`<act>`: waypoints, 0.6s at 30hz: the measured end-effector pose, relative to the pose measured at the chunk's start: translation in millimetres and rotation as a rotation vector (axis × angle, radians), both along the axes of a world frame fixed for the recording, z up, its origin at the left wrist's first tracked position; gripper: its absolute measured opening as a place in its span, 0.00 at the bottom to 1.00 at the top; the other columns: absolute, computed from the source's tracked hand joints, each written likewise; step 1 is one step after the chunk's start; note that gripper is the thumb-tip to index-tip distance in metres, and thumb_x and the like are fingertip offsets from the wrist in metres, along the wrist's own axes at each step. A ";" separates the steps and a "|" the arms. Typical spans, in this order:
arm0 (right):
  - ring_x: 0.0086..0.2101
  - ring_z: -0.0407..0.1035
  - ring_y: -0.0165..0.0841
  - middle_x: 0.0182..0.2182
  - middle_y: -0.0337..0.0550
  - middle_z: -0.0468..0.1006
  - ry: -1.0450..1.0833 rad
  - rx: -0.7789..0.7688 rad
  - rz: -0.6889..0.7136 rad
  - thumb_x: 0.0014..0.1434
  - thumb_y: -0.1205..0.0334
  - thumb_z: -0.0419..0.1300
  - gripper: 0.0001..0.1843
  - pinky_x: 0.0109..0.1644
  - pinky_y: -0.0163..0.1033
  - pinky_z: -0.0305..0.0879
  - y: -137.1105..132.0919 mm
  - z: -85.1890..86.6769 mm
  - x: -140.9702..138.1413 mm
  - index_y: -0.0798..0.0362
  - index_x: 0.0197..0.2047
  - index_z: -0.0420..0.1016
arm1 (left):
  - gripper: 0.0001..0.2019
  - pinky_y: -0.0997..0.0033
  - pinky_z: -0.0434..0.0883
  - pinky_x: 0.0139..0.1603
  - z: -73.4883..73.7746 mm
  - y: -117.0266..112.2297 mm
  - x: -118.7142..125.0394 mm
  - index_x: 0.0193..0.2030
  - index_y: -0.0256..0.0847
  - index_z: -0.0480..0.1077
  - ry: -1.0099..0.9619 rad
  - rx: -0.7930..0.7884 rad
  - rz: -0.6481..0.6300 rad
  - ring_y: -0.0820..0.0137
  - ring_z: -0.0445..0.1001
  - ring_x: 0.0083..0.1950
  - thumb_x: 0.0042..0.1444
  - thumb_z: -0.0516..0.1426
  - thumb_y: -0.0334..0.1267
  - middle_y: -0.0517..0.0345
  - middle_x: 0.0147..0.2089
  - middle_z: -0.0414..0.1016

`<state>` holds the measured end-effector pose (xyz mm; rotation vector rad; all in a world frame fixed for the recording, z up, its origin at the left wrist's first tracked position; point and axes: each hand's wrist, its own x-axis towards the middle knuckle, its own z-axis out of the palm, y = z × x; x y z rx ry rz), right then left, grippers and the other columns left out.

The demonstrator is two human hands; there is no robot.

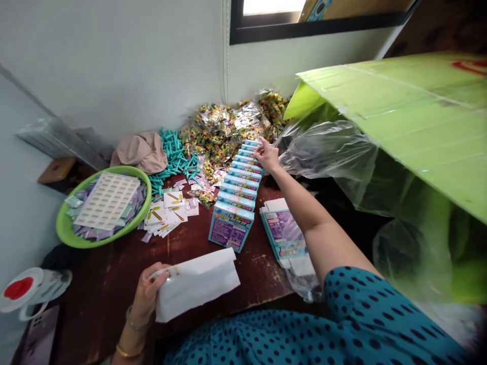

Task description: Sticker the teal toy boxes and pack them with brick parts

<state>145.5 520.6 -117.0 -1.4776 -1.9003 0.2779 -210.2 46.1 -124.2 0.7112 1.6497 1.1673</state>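
Observation:
My left hand (152, 284) is closed on the near left end of a white sheet of paper (198, 286), which looks folded and extends to the right above the table edge. At the far end of a row of small blue-and-purple boxes (232, 223), my right hand (267, 154) reaches out with its fingers apart, touching or very close to the last boxes. The boxes stand one behind another in a line toward the wall. Right of them lies a stack of flat blue-and-purple cartons (283, 228), partly covered by my right arm.
A green basin (148, 197) holds small packets and a white sheet of stickers. Printed cards (167, 215), teal plastic pieces (175, 154) and bags of colourful beads (213, 126) lie along the back. A lidded cup (53, 286) stands left; a green panel (411, 111) overhangs the right.

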 end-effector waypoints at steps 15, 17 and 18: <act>0.41 0.72 0.41 0.34 0.48 0.83 0.087 -0.143 -0.147 0.58 0.50 0.65 0.15 0.53 0.48 0.62 32.5 8.2 14.7 0.55 0.34 0.81 | 0.13 0.74 0.64 0.24 0.5 -5.8 -25.5 0.25 0.42 0.77 0.042 0.006 0.096 0.70 0.65 0.26 0.41 0.69 0.49 0.58 0.28 0.75; 0.47 0.70 0.44 0.43 0.52 0.83 0.066 -0.107 -0.174 0.56 0.54 0.67 0.13 0.58 0.52 0.58 32.9 8.3 14.4 0.55 0.38 0.81 | 0.13 0.74 0.63 0.25 2.6 -3.4 -23.6 0.24 0.41 0.77 0.061 0.022 0.078 0.70 0.65 0.26 0.41 0.69 0.49 0.57 0.29 0.76; 0.51 0.68 0.46 0.49 0.55 0.81 0.059 -0.067 -0.206 0.56 0.56 0.67 0.14 0.60 0.54 0.56 32.9 8.9 16.6 0.55 0.42 0.81 | 0.13 0.74 0.63 0.25 3.8 -2.4 -22.9 0.24 0.40 0.77 0.076 0.032 0.057 0.70 0.65 0.27 0.42 0.69 0.48 0.57 0.29 0.77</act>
